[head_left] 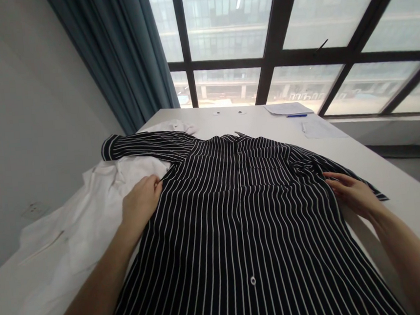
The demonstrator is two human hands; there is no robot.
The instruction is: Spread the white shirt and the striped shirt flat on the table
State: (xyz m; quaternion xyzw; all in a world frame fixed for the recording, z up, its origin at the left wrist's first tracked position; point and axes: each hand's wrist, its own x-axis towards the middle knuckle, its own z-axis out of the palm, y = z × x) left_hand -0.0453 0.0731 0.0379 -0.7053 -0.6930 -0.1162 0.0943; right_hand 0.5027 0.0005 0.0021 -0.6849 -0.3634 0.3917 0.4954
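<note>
A black shirt with white stripes (216, 225) lies spread front side up, its collar toward the window and its lower part running out of view near me. My left hand (142, 198) is closed on the shirt's left side seam just below the armpit, pulling the cloth to a small point. On the opposite side, my right hand (353, 193) pinches the shirt's edge below the right sleeve, fingers partly bent. The left sleeve stretches outward over white cloth, while the right sleeve slants down behind my right hand. Small buttons run along the front.
White cloth (74, 248) lies crumpled along the left. The white table (391, 176) carries papers (288, 109) and a blue pen (296, 115) at the far right. Beyond stand a dark-framed window (267, 59) and a blue curtain (127, 57); a wall (36, 109) borders the left.
</note>
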